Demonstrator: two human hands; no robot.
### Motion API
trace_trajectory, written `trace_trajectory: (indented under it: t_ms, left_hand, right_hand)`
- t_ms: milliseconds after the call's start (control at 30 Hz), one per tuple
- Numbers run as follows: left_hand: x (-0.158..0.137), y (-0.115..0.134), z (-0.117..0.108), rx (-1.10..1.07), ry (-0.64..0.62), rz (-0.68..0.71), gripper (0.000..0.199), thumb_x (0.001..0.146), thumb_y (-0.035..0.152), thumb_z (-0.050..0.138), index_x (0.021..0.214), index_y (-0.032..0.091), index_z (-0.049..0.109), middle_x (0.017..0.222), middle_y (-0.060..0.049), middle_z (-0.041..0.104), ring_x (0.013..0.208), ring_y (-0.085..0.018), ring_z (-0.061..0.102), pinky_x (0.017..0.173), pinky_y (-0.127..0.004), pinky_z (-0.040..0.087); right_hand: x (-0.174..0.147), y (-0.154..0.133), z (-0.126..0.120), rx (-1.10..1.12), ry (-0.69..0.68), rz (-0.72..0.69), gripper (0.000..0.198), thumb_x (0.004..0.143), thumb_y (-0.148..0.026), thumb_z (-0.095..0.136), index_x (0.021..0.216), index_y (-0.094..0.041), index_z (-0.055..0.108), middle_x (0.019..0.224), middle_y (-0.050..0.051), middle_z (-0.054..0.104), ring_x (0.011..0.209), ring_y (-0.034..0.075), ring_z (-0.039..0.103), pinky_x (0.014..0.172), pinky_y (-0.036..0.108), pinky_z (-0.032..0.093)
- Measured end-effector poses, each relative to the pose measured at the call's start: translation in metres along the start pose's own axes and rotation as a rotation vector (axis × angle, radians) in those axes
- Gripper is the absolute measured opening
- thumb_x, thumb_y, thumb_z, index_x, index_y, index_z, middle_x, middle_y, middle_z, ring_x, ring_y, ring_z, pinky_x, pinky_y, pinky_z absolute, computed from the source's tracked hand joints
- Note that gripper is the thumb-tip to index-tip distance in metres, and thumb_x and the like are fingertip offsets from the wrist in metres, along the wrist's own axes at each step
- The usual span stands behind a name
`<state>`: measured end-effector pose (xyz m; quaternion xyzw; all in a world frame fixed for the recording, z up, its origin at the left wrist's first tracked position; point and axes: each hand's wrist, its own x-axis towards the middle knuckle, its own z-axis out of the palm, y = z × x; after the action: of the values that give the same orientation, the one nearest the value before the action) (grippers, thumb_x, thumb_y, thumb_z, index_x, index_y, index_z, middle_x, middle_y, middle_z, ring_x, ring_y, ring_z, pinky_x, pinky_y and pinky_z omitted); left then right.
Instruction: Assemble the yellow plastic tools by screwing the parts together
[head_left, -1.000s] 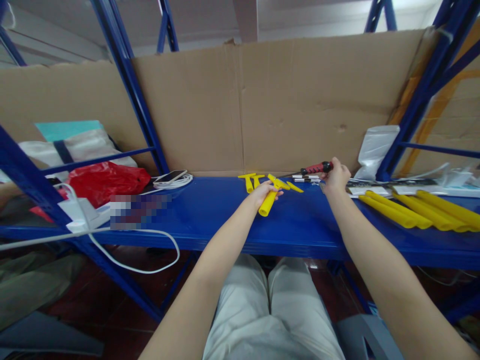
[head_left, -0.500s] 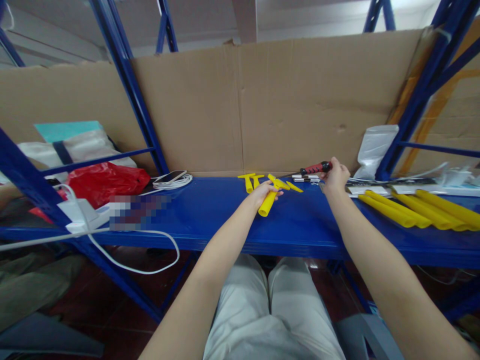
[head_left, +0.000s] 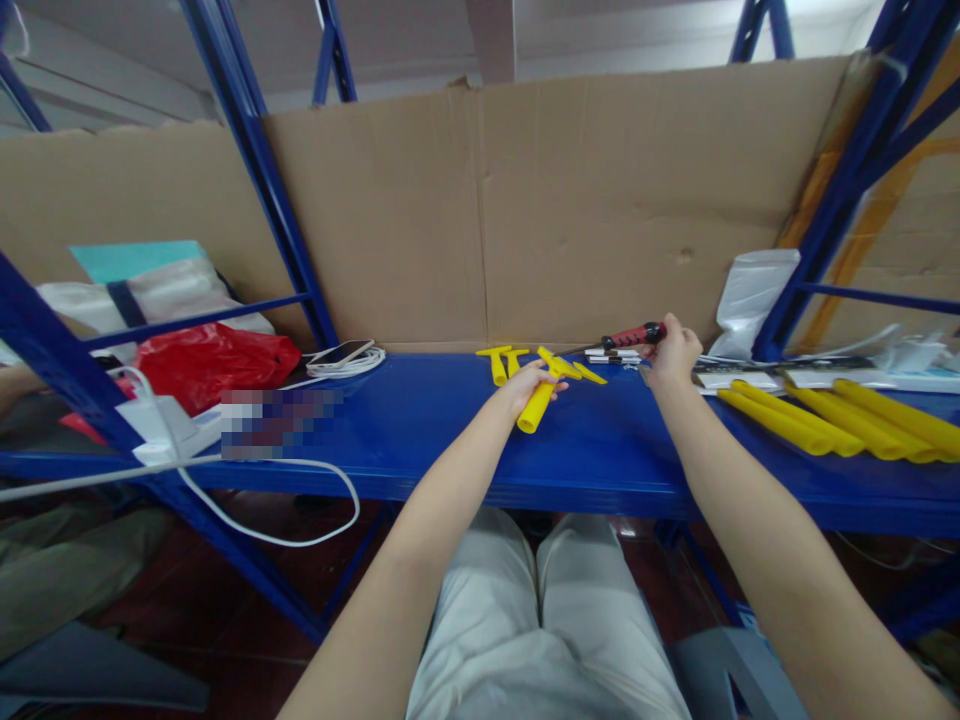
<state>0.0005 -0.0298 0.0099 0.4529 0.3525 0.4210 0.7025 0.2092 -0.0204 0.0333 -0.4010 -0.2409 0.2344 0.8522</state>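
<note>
My left hand [head_left: 527, 387] is closed round a yellow T-shaped scraper-like tool [head_left: 535, 410], its hollow round handle pointing towards me. In my right hand [head_left: 673, 352] is a screwdriver [head_left: 634, 336] with a red and black handle, gripped at the handle's end. The thin shaft points left and its tip is at the head of the yellow tool; whether it touches is too small to tell. Two more yellow T-shaped tools [head_left: 498, 368] lie behind my left hand. A flat yellow piece [head_left: 590, 373] lies just right of it.
Yellow tubes [head_left: 795, 420] lie at the right of the blue shelf [head_left: 420, 430]. Cardboard [head_left: 585, 200] stands along the back. On the left are a red plastic bag [head_left: 217, 365], a coiled white cable [head_left: 352, 362] and a white power strip [head_left: 169, 430]. Blue posts [head_left: 277, 200] flank the shelf.
</note>
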Motion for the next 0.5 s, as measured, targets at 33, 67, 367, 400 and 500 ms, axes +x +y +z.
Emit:
trace_trajectory:
  t_ms: [33, 67, 367, 400, 500]
  left_hand:
    - [0.0003, -0.0002, -0.0001, -0.001, -0.002, 0.002, 0.071, 0.068, -0.009, 0.043, 0.134, 0.018, 0.035, 0.107, -0.013, 0.066, 0.058, -0.011, 0.064, 0.042, -0.017, 0.041]
    - [0.0008, -0.0004, -0.0004, -0.002, -0.005, 0.002, 0.071, 0.068, -0.009, 0.044, 0.134, 0.019, 0.036, 0.106, -0.012, 0.066, 0.058, -0.011, 0.064, 0.043, -0.017, 0.041]
    - [0.0036, -0.0009, -0.0031, 0.005, -0.023, -0.008, 0.075, 0.067, -0.009, 0.046, 0.136, 0.019, 0.034, 0.111, -0.014, 0.065, 0.06, -0.013, 0.066, 0.043, -0.017, 0.043]
    - [0.0035, -0.0008, -0.003, 0.005, -0.021, -0.011, 0.075, 0.067, -0.008, 0.047, 0.136, 0.02, 0.035, 0.111, -0.014, 0.065, 0.061, -0.013, 0.066, 0.043, -0.017, 0.043]
    - [0.003, -0.0008, -0.0022, 0.019, -0.014, -0.023, 0.075, 0.067, -0.007, 0.049, 0.136, 0.021, 0.035, 0.113, -0.014, 0.064, 0.061, -0.013, 0.066, 0.043, -0.017, 0.043]
  right_hand:
    - [-0.0002, -0.0004, 0.0, -0.003, 0.0, 0.003, 0.031, 0.08, -0.036, 0.061, 0.066, -0.021, 0.038, 0.052, -0.01, 0.04, 0.034, 0.004, 0.035, 0.029, 0.017, 0.029]
    - [-0.0001, -0.0007, -0.0001, -0.006, -0.002, 0.006, 0.031, 0.079, -0.036, 0.061, 0.066, -0.021, 0.038, 0.052, -0.01, 0.04, 0.034, 0.004, 0.035, 0.029, 0.017, 0.029]
    - [0.0043, 0.0024, -0.0014, -0.02, -0.023, -0.008, 0.034, 0.078, -0.039, 0.064, 0.066, -0.022, 0.037, 0.052, -0.01, 0.039, 0.034, 0.004, 0.035, 0.029, 0.018, 0.029]
    - [0.0034, 0.0016, -0.0012, -0.028, -0.022, -0.011, 0.033, 0.078, -0.039, 0.063, 0.066, -0.022, 0.037, 0.052, -0.01, 0.039, 0.033, 0.005, 0.034, 0.029, 0.019, 0.029]
    - [-0.0022, -0.0036, -0.0002, -0.065, -0.013, -0.02, 0.03, 0.081, -0.035, 0.059, 0.066, -0.022, 0.037, 0.053, -0.009, 0.041, 0.033, 0.005, 0.035, 0.03, 0.02, 0.029]
